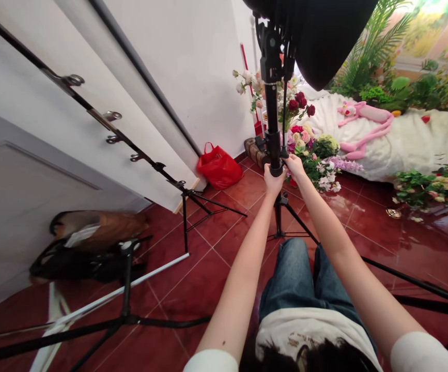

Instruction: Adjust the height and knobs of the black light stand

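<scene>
Upright in front of me stands a black light stand (272,111), with a large black lamp hood (324,36) at its top, cut off by the frame edge. My left hand (274,179) is wrapped round the pole just below a collar. Close beside it, my right hand (294,166) has its fingers closed at a knob (283,154) on the collar's right side. Its fingertips are partly hidden. A black cable hangs along the pole above my right hand. The stand's legs spread over the red tiles below my hands.
A red bag (219,166) lies by the wall. To the left are a backdrop stand with clamps (113,115) and dark bags (88,258). Stand legs (125,318) cross the floor on both sides. Flowers (305,139) and a pink plush toy (371,114) on white cloth are at right.
</scene>
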